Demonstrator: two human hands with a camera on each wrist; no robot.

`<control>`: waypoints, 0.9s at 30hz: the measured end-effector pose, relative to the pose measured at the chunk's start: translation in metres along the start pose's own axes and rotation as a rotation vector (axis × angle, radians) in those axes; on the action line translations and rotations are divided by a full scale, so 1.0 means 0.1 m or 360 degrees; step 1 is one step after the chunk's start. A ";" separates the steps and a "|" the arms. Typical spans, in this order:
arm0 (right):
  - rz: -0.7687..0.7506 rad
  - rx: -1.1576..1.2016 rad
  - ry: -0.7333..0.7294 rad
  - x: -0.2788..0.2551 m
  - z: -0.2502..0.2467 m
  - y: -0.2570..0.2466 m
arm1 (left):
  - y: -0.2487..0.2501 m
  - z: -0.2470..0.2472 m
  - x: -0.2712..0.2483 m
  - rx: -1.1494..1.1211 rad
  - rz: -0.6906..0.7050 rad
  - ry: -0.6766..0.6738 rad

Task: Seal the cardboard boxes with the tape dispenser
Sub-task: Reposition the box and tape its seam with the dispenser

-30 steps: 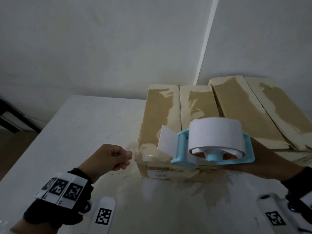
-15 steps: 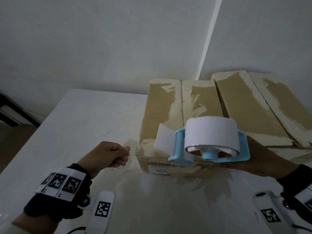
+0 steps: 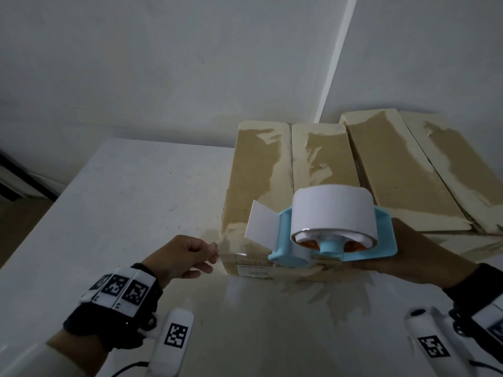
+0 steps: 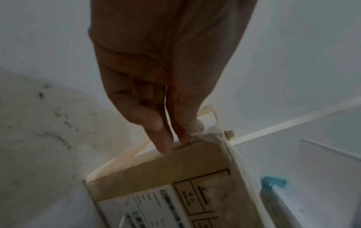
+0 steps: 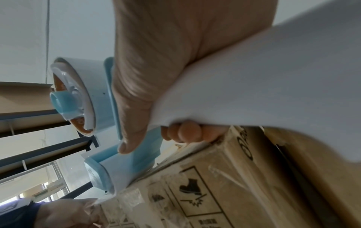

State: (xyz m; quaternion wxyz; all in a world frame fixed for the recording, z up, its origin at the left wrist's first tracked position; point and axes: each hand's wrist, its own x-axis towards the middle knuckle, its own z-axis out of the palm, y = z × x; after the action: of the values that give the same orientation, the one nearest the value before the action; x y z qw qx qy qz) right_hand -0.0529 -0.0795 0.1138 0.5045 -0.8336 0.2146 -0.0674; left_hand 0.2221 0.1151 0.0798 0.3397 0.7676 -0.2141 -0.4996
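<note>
A cardboard box (image 3: 261, 170) with worn, peeled top flaps stands on the white table, its labelled front face toward me (image 4: 166, 177). My left hand (image 3: 190, 257) is at the box's front left top corner; thumb and forefinger (image 4: 166, 143) pinch that corner, where glossy clear tape lies. My right hand (image 3: 413, 254) grips a light blue tape dispenser (image 3: 332, 229) with a wide white roll, held over the box's front edge. A free white tape flap (image 3: 260, 224) sticks out to its left. In the right wrist view my thumb (image 5: 129, 138) lies on the blue frame (image 5: 125, 166).
A second cardboard box (image 3: 402, 164) sits right beside the first, at the back right against the wall. The white table (image 3: 122, 213) stretches left and toward me. Metal shelving (image 5: 39, 151) shows in the right wrist view.
My left hand has moved right, from a loose fist over the table to the box's front left corner. The dispenser has stayed over the front edge.
</note>
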 end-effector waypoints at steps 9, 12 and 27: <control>0.0079 -0.0004 0.0037 0.02 -0.01 0.03 | -0.10 -0.15 -0.06 -0.0265 0.0016 -0.0153; 0.0070 -0.0012 0.0040 0.01 -0.02 0.04 | -0.09 -0.19 -0.03 -0.0177 0.0047 -0.0193; 0.0099 0.0022 0.0057 0.01 -0.02 -0.02 | 0.03 -0.11 0.08 -0.0260 -0.0127 -0.0125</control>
State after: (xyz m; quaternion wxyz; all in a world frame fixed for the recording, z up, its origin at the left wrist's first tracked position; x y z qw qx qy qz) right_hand -0.0519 -0.0808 0.1170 0.5081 -0.8217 0.2492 -0.0681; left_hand 0.2357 0.1112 0.0807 0.3725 0.7250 -0.1551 -0.5582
